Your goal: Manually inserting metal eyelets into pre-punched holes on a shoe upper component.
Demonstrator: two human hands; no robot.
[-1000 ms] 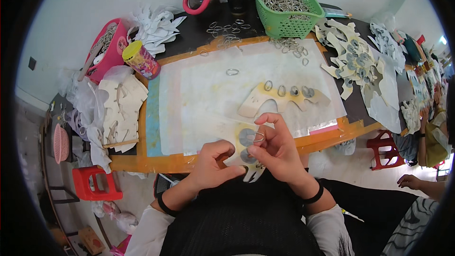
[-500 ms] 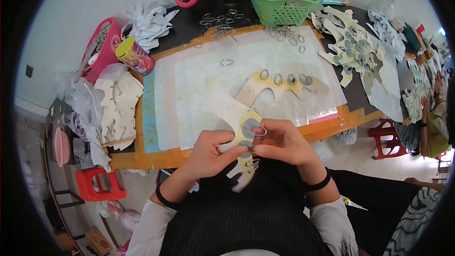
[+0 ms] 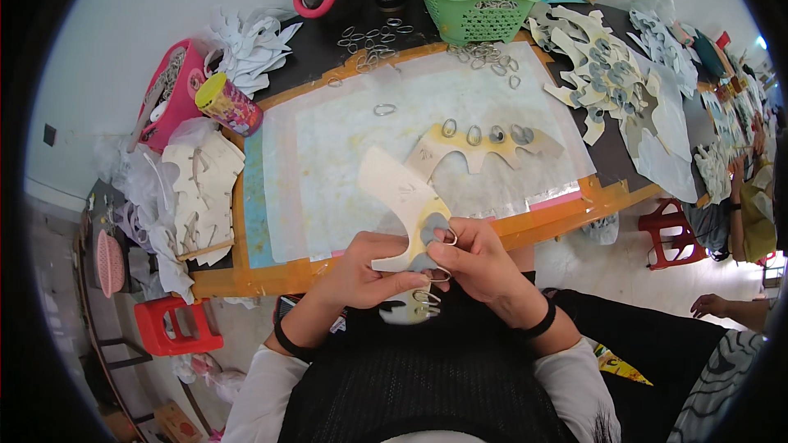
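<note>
My left hand [image 3: 373,271] is closed on the lower side of a cream cut-out leather-like piece [image 3: 400,186], thumb on top. The piece has curved edges, rounded grey tabs and several oval metal rings along its right and lower side. My right hand [image 3: 483,262] pinches its right edge at a grey tab [image 3: 432,227], where a metal ring [image 3: 451,235] sits by the fingertips. Lower rings [image 3: 426,297] hang near my left fingers. Beyond my hands, a similar cream piece [image 3: 468,152] lies flat with rings and grey tabs along its far edge.
White sheeting [image 3: 328,172] covers the table, edged with orange-brown tape. A green basket of rings [image 3: 476,20] stands at the back, loose rings [image 3: 373,45] beside it. Cut pieces are heaped at right [image 3: 595,66] and left [image 3: 197,189]. A pink basket [image 3: 168,94] and yellow-lidded canister [image 3: 230,105] stand left.
The held piece has turned slightly, its upper end now more upright. My right fingertips have shifted from the ring's side onto the grey tab beside it. My left hand keeps its grip.
</note>
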